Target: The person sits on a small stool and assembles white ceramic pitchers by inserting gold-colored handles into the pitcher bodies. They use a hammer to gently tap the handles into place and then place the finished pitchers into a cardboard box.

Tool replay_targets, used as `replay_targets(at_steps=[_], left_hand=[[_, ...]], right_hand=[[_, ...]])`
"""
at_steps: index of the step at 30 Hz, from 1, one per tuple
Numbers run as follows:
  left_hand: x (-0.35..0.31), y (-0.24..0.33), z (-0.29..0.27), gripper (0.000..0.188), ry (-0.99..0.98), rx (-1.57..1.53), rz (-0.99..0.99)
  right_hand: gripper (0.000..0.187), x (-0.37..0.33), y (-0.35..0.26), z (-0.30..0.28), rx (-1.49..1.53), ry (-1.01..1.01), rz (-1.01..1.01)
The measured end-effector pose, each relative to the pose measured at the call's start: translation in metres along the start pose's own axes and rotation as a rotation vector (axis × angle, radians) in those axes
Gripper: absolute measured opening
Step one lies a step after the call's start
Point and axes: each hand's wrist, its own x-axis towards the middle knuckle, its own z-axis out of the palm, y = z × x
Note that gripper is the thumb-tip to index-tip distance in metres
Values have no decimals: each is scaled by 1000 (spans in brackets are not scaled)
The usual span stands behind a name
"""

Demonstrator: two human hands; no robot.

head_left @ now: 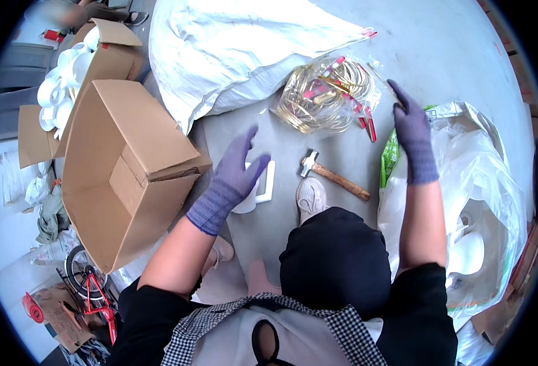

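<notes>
The gloved right hand (pixel 413 125) pinches the clear bag of gold rings (pixel 325 94); the left hand (pixel 239 171) hovers open and should steady the bag.

The floor (pixel 440 49) is grey, smooth concrete. On it lies a hammer (pixel 333 174) with a wooden handle, and near it, further away from the person, a clear bag of golden rings (pixel 324 97) with red strips. A big white sack (pixel 220 49) lies beside this bag. To the left an open cardboard box (pixel 128 171) lies on its side. A small white part (pixel 263 186) rests near the hammer. On the right lies a clear plastic bag (pixel 482 201) with white pieces.
</notes>
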Motion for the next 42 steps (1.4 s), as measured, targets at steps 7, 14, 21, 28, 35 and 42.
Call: replay_targets(at_steps=[7, 14, 21, 28, 35, 42], left_hand=[[-24, -76, 39, 91, -298, 724, -216], [-15, -109, 58, 60, -406, 724, -348], [-23, -131, 67, 46, -302, 698, -325], [-11, -123, 64, 49, -322, 710, -336], [52, -8, 73, 61, 101, 314, 350], [187, 81, 93, 47, -132, 859, 549]], right_hand=[[45, 122, 9, 71, -205, -525, -242], [37, 98, 98, 117, 131, 458, 163], [84, 21, 150, 198, -383, 16, 251], [49, 30, 149, 207, -270, -160, 431], [39, 13, 201, 199, 559, 703, 775], [51, 87, 52, 57, -17, 104, -67]])
